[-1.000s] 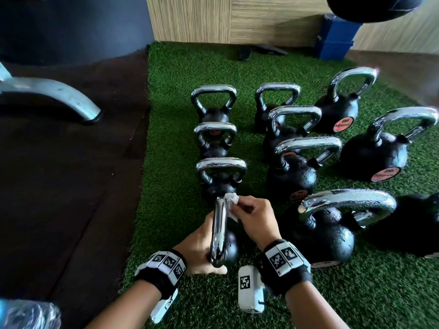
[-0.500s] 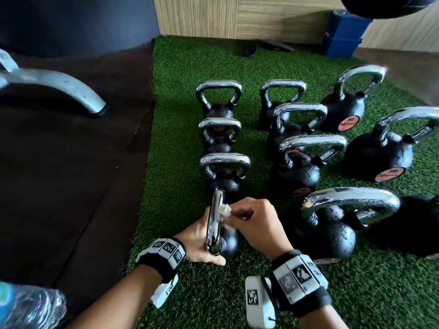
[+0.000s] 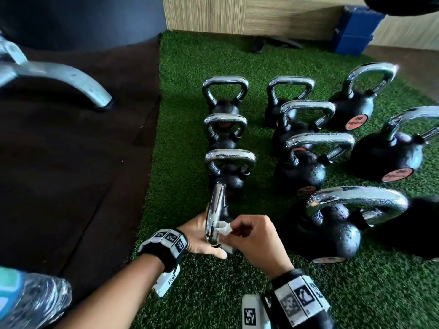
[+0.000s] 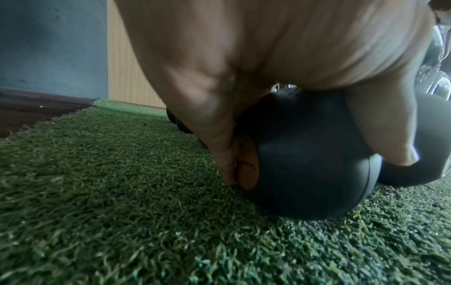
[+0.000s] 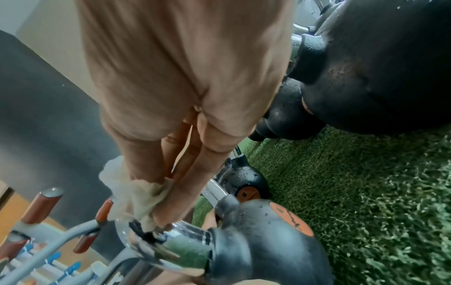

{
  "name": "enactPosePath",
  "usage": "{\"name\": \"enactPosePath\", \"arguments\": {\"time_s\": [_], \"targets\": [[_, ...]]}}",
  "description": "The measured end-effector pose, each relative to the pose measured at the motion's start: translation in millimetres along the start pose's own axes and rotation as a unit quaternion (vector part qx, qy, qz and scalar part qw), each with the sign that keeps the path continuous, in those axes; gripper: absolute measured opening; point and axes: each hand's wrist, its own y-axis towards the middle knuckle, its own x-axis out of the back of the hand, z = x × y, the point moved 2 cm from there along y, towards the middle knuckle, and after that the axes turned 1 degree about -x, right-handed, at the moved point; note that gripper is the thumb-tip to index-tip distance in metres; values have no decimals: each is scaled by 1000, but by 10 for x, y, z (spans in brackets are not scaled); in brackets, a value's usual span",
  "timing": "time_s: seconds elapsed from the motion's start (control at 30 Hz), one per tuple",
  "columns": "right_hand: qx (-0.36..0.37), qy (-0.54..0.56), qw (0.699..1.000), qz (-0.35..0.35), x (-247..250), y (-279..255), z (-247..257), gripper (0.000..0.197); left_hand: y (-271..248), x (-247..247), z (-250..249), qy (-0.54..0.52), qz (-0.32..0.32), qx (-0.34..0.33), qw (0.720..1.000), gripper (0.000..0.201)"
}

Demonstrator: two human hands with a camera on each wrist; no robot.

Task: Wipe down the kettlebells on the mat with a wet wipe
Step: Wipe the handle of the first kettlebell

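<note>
The nearest small black kettlebell [image 3: 234, 184] stands on the green turf mat [image 3: 180, 138] with its chrome handle [image 3: 215, 210] edge-on to me. My left hand [image 3: 199, 236] grips its round body from the left; in the left wrist view the fingers and thumb curl round the black ball [image 4: 305, 154] beside its orange label [image 4: 249, 165]. My right hand [image 3: 249, 236] pinches a crumpled white wet wipe [image 3: 224, 230] against the near lower part of the handle. In the right wrist view the wipe [image 5: 129, 192] is pressed onto the wet chrome handle [image 5: 192, 231] by the fingertips [image 5: 165, 217].
Several more chrome-handled kettlebells stand in rows ahead and to the right, the largest [image 3: 332, 231] close by my right hand. Dark rubber flooring [image 3: 71, 174] borders the mat on the left, with a grey metal leg [image 3: 59, 77]. A plastic bottle [image 3: 28, 302] sits bottom left, a blue box [image 3: 354, 34] far back.
My right hand has slid the wipe down the handle from its top bend to the near lower part. The left hand has kept its hold on the body.
</note>
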Motion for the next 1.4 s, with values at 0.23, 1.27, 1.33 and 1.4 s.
{"name": "enactPosePath", "arguments": {"time_s": [0.23,1.27,1.33,1.4], "targets": [[-10,-79,997,-19,-164,-58,-132,18,-26,13,-68,38,12,3,999,34],[-128,343,915,171,-130,154,-370,29,62,-118,-94,192,-25,-90,977,119],[-126,373,900,188,-152,125,-410,33,76,-123,-56,147,-27,-60,987,130],[-126,387,894,185,-161,127,-418,29,88,-122,-44,126,-37,-57,990,137]]}}
